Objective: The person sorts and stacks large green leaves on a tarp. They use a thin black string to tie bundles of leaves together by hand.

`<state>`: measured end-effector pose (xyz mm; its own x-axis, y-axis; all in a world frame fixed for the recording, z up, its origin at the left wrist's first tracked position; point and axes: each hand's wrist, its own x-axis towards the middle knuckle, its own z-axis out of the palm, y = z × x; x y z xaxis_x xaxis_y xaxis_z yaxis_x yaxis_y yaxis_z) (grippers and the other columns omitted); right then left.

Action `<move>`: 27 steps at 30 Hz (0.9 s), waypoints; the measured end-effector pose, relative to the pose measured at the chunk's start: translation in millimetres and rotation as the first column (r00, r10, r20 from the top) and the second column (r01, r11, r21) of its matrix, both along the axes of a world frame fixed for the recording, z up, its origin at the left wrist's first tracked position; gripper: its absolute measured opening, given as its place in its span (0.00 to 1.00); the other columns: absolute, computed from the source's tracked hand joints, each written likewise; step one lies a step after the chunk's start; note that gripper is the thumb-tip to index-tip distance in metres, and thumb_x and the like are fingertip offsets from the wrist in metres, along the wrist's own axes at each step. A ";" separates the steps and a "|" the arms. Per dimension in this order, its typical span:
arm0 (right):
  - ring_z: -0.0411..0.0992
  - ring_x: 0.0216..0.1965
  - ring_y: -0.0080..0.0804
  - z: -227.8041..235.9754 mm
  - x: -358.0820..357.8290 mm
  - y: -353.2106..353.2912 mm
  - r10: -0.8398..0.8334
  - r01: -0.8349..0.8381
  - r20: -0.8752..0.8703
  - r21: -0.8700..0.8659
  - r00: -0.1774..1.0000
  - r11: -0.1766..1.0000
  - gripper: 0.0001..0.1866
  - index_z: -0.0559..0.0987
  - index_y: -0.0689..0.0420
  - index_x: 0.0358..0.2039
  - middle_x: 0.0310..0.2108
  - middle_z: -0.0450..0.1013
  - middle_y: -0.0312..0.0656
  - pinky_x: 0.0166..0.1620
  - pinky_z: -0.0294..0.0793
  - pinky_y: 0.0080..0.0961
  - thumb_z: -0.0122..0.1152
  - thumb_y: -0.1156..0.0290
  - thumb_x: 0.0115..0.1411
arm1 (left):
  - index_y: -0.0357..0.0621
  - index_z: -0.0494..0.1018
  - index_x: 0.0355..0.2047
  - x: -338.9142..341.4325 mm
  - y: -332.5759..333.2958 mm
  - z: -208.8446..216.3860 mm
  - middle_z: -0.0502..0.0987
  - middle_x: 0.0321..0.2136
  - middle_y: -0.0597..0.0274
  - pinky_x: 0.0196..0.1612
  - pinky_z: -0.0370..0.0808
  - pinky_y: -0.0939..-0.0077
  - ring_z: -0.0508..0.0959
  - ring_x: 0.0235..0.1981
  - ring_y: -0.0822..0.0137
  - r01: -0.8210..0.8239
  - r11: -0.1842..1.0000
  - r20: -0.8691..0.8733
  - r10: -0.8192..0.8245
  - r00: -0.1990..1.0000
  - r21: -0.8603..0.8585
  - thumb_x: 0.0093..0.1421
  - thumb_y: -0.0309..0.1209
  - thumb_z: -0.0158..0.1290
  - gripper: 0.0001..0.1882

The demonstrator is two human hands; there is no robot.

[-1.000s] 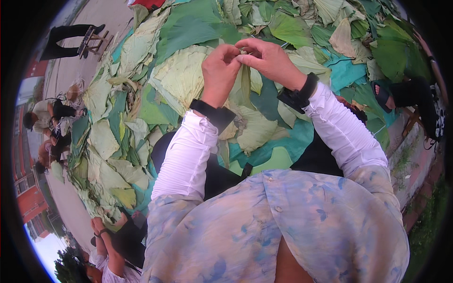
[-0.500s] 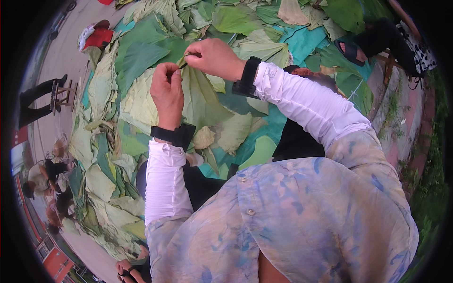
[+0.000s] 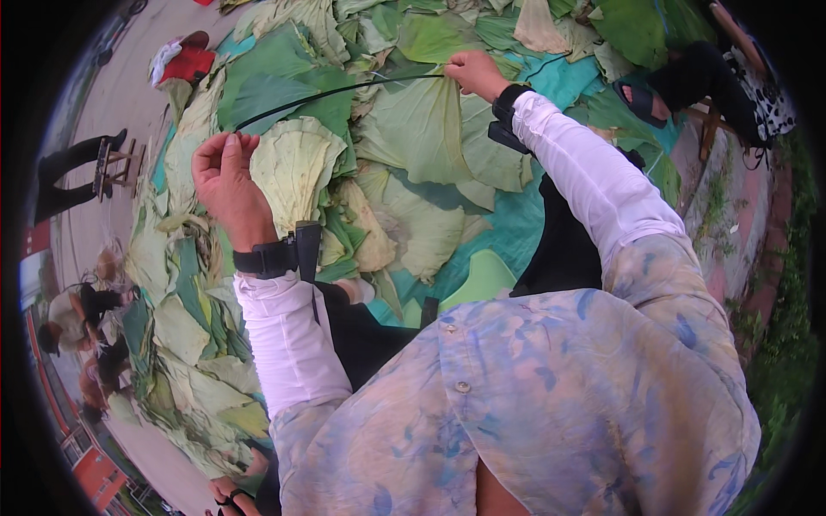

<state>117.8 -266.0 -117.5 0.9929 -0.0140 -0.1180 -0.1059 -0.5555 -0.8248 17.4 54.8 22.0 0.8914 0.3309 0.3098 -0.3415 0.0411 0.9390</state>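
A thin black cord [image 3: 331, 92] stretches in a shallow arch between my two hands, above a layer of large leaves. Its left end runs into the closed fingers of my left hand [image 3: 231, 185], which is raised over pale, dried leaves. The other end enters the pinch of my right hand [image 3: 476, 74], farther away and to the right. Just below the right fingertips hangs a broad green leaf [image 3: 422, 129], its veins converging at that pinch; whether the fingers grip it too is hard to tell. A pale yellow-green leaf [image 3: 292, 163] lies between my hands.
Heaped leaves [image 3: 176, 335] cover a teal sheet [image 3: 499, 228] around me. A light green plastic piece [image 3: 479, 279] is near my lap. At the right, a sandaled person [image 3: 705, 82] sits on a wooden stool; other people [image 3: 82, 322] sit at the left.
My hands have moved apart, the left toward the left and nearer, the right toward the right. The black cord is now drawn out between them, and the leaf has shifted right with my right hand.
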 end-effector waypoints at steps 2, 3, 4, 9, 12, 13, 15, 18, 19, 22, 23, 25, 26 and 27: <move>0.71 0.17 0.30 -15.7 7.9 -15.9 -0.019 0.018 -0.030 -0.037 0.999 0.999 0.12 0.77 0.58 0.26 0.19 0.72 0.42 0.24 0.71 0.24 0.51 0.65 0.47 | 0.34 0.65 0.33 0.4 15.0 2.1 0.71 0.29 0.56 0.40 0.75 0.72 0.73 0.32 0.65 -0.030 0.996 0.026 0.032 0.999 -0.080 0.56 0.20 0.46 0.04; 0.71 0.16 0.27 -23.1 11.4 -24.0 -0.042 0.038 -0.061 -0.074 0.997 0.997 0.12 0.77 0.59 0.26 0.18 0.72 0.42 0.23 0.71 0.22 0.51 0.65 0.48 | 0.34 0.64 0.33 0.2 22.6 2.3 0.71 0.29 0.55 0.40 0.75 0.71 0.74 0.31 0.64 -0.057 0.993 0.041 0.062 0.997 -0.104 0.56 0.20 0.46 0.04; 0.71 0.16 0.27 -29.8 15.1 -32.1 -0.040 0.035 -0.061 -0.072 0.997 0.997 0.12 0.77 0.59 0.26 0.18 0.72 0.42 0.23 0.71 0.22 0.51 0.65 0.48 | 0.34 0.64 0.33 -0.1 29.8 2.8 0.71 0.29 0.55 0.40 0.75 0.71 0.74 0.31 0.64 -0.060 0.993 0.042 0.064 0.997 -0.102 0.56 0.20 0.46 0.04; 0.71 0.19 0.29 -66.9 29.5 -71.4 -0.143 0.082 -0.225 -0.259 0.964 0.962 0.13 0.76 0.59 0.31 0.22 0.72 0.40 0.21 0.73 0.23 0.53 0.65 0.49 | 0.36 0.64 0.33 -2.2 58.2 3.1 0.71 0.29 0.56 0.38 0.76 0.72 0.74 0.30 0.66 -0.153 0.983 0.039 0.157 0.987 -0.098 0.56 0.18 0.45 0.04; 0.71 0.18 0.30 -92.2 33.2 -89.5 -0.186 0.092 -0.252 -0.342 0.950 0.935 0.13 0.76 0.59 0.32 0.22 0.72 0.40 0.22 0.73 0.24 0.53 0.64 0.49 | 0.36 0.65 0.32 -6.3 71.4 3.7 0.71 0.28 0.56 0.38 0.75 0.73 0.74 0.29 0.66 -0.204 0.976 0.044 0.207 0.977 -0.074 0.56 0.18 0.45 0.03; 0.71 0.18 0.30 -101.2 33.9 -95.8 -0.181 0.088 -0.255 -0.340 0.950 0.936 0.13 0.76 0.59 0.32 0.22 0.72 0.40 0.22 0.73 0.24 0.53 0.64 0.49 | 0.36 0.65 0.32 -8.1 75.6 3.4 0.71 0.28 0.56 0.38 0.75 0.73 0.74 0.29 0.66 -0.238 0.968 0.028 0.241 0.970 -0.073 0.56 0.19 0.45 0.03; 0.72 0.18 0.31 -112.4 37.9 -106.8 -0.165 0.046 -0.222 -0.459 0.961 0.887 0.14 0.76 0.59 0.33 0.23 0.72 0.41 0.21 0.73 0.25 0.53 0.65 0.48 | 0.36 0.65 0.32 -10.3 82.9 4.0 0.71 0.27 0.56 0.38 0.75 0.73 0.74 0.29 0.66 -0.273 0.960 0.010 0.274 0.962 -0.069 0.56 0.19 0.45 0.03; 0.72 0.30 0.38 -117.1 44.5 -109.9 -0.105 -0.018 -0.183 -0.567 0.977 0.823 0.15 0.76 0.57 0.34 0.30 0.73 0.46 0.33 0.72 0.30 0.53 0.65 0.47 | 0.35 0.65 0.31 -14.3 99.1 -0.7 0.71 0.27 0.57 0.37 0.75 0.73 0.74 0.28 0.66 -0.268 0.962 -0.014 0.268 0.963 -0.057 0.55 0.19 0.46 0.03; 0.72 0.38 0.42 -118.0 44.5 -110.6 -0.065 -0.037 -0.139 -0.624 0.988 0.780 0.16 0.76 0.56 0.36 0.35 0.73 0.48 0.40 0.71 0.32 0.53 0.65 0.46 | 0.35 0.65 0.31 -14.7 101.0 -5.5 0.71 0.27 0.57 0.37 0.75 0.73 0.74 0.28 0.66 -0.277 0.959 -0.013 0.277 0.961 -0.056 0.55 0.19 0.46 0.03; 0.65 0.48 0.45 -91.2 44.7 -68.6 -0.200 0.047 -0.187 -0.606 0.962 0.794 0.24 0.69 0.53 0.47 0.46 0.67 0.50 0.49 0.64 0.32 0.52 0.67 0.46 | 0.35 0.66 0.31 -21.3 113.8 -11.3 0.71 0.27 0.58 0.35 0.75 0.74 0.74 0.28 0.67 -0.255 0.966 -0.167 0.244 0.955 -0.050 0.53 0.19 0.48 0.04; 0.64 0.49 0.45 -74.9 46.8 -61.1 -0.145 0.001 -0.190 -0.603 0.971 0.798 0.25 0.68 0.54 0.48 0.46 0.67 0.50 0.50 0.63 0.32 0.52 0.66 0.46 | 0.35 0.66 0.30 -21.4 109.2 -8.1 0.71 0.26 0.59 0.34 0.75 0.75 0.74 0.27 0.68 -0.234 0.969 -0.194 0.216 0.957 -0.073 0.53 0.18 0.48 0.05; 0.66 0.46 0.44 -48.2 48.3 -57.9 0.032 -0.044 -0.032 -0.526 0.999 0.849 0.21 0.70 0.57 0.45 0.45 0.68 0.50 0.48 0.65 0.31 0.50 0.66 0.48 | 0.35 0.66 0.31 -13.9 94.1 -5.3 0.71 0.26 0.60 0.32 0.75 0.76 0.73 0.26 0.69 -0.172 0.977 -0.190 0.146 0.971 -0.125 0.51 0.19 0.49 0.05; 0.67 0.46 0.41 -35.2 52.4 -60.6 0.128 -0.100 0.028 -0.471 0.991 0.877 0.22 0.70 0.58 0.45 0.44 0.69 0.49 0.48 0.65 0.29 0.52 0.65 0.49 | 0.35 0.67 0.30 -6.8 79.9 -5.4 0.71 0.26 0.60 0.31 0.75 0.77 0.73 0.25 0.70 -0.149 0.980 -0.170 0.126 0.977 -0.129 0.51 0.19 0.49 0.05; 0.68 0.45 0.37 -19.1 52.1 -43.5 0.215 -0.187 0.046 -0.338 0.976 0.922 0.21 0.70 0.59 0.45 0.43 0.69 0.47 0.47 0.65 0.26 0.52 0.65 0.50 | 0.35 0.67 0.30 -4.5 73.9 -5.4 0.71 0.26 0.60 0.32 0.75 0.75 0.74 0.26 0.68 -0.117 0.987 -0.176 0.097 0.980 -0.110 0.51 0.19 0.49 0.06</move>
